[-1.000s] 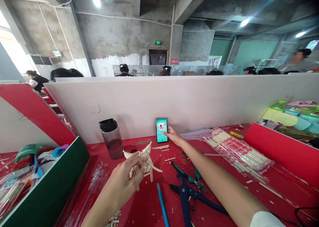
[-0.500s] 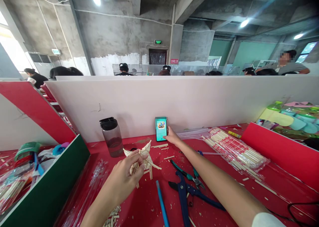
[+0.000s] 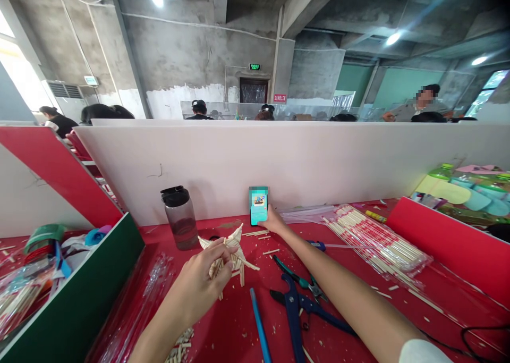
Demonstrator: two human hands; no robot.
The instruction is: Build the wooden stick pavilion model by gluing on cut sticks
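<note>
The left hand [image 3: 204, 282] pinches the stick star [image 3: 236, 245] between thumb and fingers, just above the red tabletop [image 3: 358, 304]; its tallest tip points up and far. The right hand [image 3: 274, 224], fingers curled, grips the lower right edge of the phone [image 3: 258, 204], which stands upright against the white partition [image 3: 319, 161], long axis vertical, screen facing near.

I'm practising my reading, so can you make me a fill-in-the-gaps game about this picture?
1. The left hand holds a star-shaped model made of thin wooden ____.
2. The right hand touches a ____ propped against the white partition.
3. The water bottle has a ____ lid.
4. The blue-handled cutters lie on a ____ tabletop.
Missing words: sticks; phone; black; red.
</note>
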